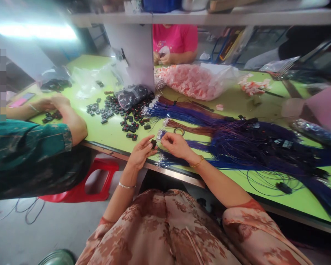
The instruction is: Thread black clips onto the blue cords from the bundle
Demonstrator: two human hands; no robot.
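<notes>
My left hand (141, 151) pinches a small black connector (153, 144) between thumb and fingers near the table's front edge. Just right of it, my right hand (177, 146) is closed, its thumb and forefinger pressed together close to the connector; what they hold is too small to make out. Bundles of blue wires (198, 145) and brown wires (191, 127) with silvery tips lie beside and behind my right hand. Beyond my left hand, several loose black connectors (131, 127) are scattered on the green tabletop (107, 136).
A bag of pink pieces (193, 81) lies behind the wires, near a person in a pink shirt (176, 38). Another person's arm (74, 123) rests at the left. A white upright panel (135, 48) stands mid-table; a red stool (102, 180) is below the edge.
</notes>
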